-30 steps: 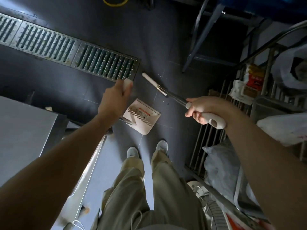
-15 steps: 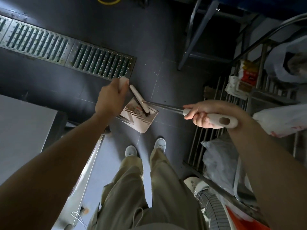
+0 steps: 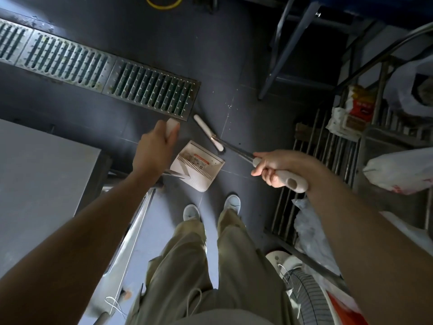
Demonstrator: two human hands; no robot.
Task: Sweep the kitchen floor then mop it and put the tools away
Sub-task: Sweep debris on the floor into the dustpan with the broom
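- Underfoot, the dark grey tiled kitchen floor fills most of the head view, with small pale specks scattered near a tile joint
- A long metal drain grate with slotted bars runs slantwise across the floor from the left edge toward the middle
- A grey steel table stands at the left, beside the person's left arm
- A metal wire rack at the right holds white plastic bags and a red and yellow packet
- The person's khaki trousers and white shoes show at the bottom, the shoes just behind the dustpan
- The white plastic dustpan with a comb-toothed ridge sits on the floor, its mouth facing the broom
- The broom with a white head and a thin metal shaft lies tilted low, the head's near end just beside the dustpan's far edge
- The right hand is curled tightly around the broom's pale grey grip
- The left hand is wrapped round the white top of the dustpan's upright handle
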